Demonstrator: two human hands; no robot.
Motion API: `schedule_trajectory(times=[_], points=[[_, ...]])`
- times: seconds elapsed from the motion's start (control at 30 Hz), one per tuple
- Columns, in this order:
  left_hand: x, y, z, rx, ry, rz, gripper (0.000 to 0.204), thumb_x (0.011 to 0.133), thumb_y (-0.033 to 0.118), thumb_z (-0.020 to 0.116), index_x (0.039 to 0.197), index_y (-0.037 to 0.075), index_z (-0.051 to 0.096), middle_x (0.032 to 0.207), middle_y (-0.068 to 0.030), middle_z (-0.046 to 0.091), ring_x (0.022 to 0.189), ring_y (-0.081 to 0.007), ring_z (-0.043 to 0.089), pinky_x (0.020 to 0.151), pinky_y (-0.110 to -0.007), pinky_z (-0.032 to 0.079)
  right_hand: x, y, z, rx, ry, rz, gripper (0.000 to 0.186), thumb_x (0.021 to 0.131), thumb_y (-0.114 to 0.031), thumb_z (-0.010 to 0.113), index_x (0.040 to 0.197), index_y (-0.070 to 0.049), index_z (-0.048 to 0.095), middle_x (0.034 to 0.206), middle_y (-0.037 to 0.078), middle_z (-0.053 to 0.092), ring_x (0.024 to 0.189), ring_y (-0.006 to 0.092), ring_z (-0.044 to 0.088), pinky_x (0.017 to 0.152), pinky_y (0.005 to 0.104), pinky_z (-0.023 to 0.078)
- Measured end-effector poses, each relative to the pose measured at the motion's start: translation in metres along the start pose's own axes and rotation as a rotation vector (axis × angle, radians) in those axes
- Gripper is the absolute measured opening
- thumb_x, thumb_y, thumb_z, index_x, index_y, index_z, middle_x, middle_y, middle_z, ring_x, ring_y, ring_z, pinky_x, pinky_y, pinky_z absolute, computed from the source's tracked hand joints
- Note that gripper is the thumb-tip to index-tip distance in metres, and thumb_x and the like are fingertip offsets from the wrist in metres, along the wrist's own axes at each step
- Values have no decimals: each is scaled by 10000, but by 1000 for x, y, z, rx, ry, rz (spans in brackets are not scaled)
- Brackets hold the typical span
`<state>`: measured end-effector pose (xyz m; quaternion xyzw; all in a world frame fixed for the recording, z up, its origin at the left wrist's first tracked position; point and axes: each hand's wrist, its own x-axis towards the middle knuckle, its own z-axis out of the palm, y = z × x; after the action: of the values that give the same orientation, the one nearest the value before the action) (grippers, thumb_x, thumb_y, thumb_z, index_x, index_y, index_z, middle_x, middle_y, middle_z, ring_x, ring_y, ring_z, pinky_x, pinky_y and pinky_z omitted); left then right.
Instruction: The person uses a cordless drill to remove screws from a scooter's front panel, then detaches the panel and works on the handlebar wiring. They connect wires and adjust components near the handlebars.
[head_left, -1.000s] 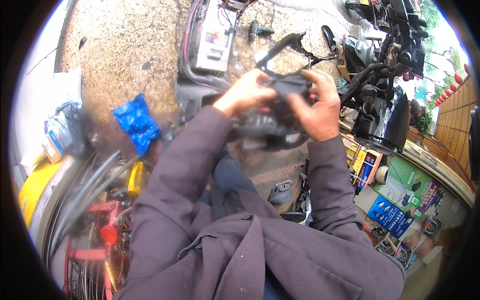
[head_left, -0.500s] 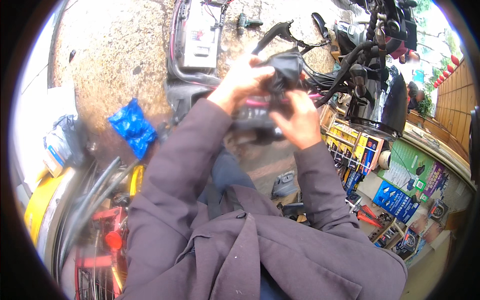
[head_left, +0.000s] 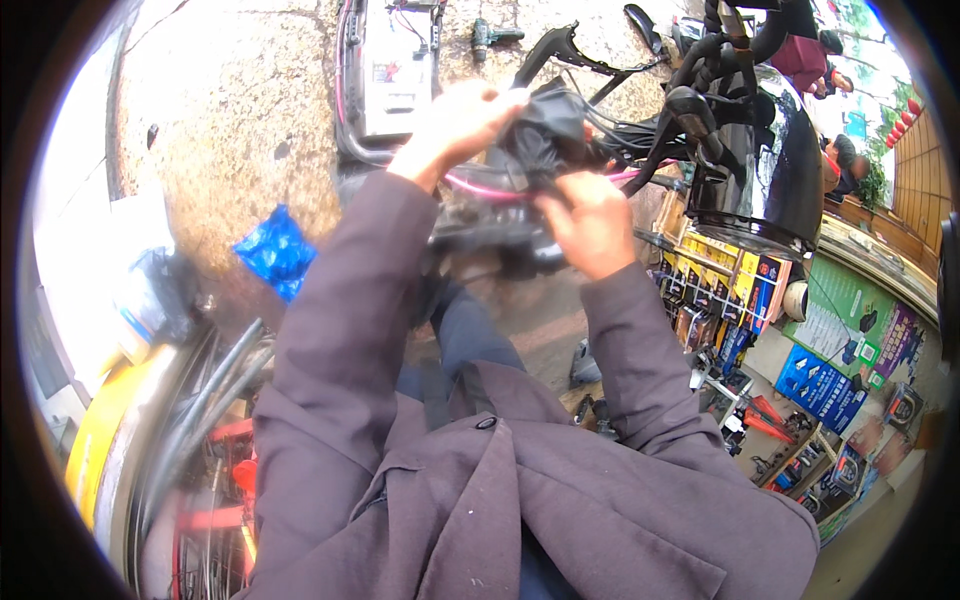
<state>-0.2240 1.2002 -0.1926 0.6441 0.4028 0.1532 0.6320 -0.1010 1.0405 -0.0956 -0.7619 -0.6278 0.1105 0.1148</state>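
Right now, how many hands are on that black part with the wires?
2. The left hand grips the upper end of the black part, and the right hand holds its lower right side by the pink wire. No other hands show.

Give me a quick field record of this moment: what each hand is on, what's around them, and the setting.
Left hand: gripping the top of a black plastic part with pink and black cables
Right hand: gripping the same part lower down
Ground: speckled stone pavement
Behind hands: grey flat box with wires, small dark drill
Left side: crumpled blue plastic bag
Right side: glossy black scooter body, rack of packaged goods
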Motion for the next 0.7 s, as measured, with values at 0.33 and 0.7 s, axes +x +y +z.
schedule_trajectory(times=[0.33,0.7], points=[[-5,32,19,-118,-152,3,720,890,512,667,1328,-46,544,1218,-193,630,1146,-241,582,970,-345,442,1,-5,12,-43,39,56,237,719,-227,795,776,-41,659,807,130,636,830,351,633,733,474,520],[-51,63,19,-16,-275,272,606,768,209,750,1255,-50,502,1110,-216,640,1046,-277,631,930,-374,492,-19,-5,-42,405,255,91,100,778,8,743,860,-2,687,836,133,667,722,243,652,640,324,523]])
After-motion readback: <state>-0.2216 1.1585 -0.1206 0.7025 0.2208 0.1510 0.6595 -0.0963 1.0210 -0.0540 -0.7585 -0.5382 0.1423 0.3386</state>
